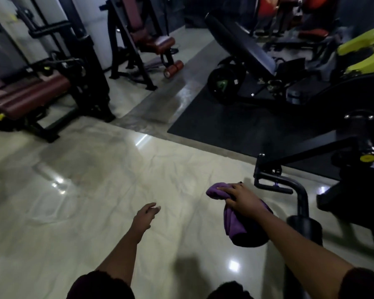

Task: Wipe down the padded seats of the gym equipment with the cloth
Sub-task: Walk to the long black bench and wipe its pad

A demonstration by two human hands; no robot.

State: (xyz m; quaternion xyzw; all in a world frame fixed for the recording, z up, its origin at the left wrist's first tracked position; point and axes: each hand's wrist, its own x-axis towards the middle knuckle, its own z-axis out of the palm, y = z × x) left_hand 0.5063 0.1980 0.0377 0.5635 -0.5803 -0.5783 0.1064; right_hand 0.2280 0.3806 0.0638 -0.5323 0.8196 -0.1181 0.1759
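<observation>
My right hand (242,200) presses a purple cloth (233,223) down over a dark saddle seat of the exercise bike at lower right; the seat itself is almost wholly hidden under the cloth. My left hand (146,215) hangs free above the shiny floor, fingers loosely apart, holding nothing. A maroon padded seat (164,43) on a machine stands at the back centre. Maroon pads (30,93) lie on a machine at the left.
The black bike frame and handlebar (274,180) stand right beside my right hand. A black incline bench (242,42) sits on a dark rubber mat (235,126) at the right. A yellow-green machine part (363,55) is at far right. Glossy tiled floor (95,169) fills the middle.
</observation>
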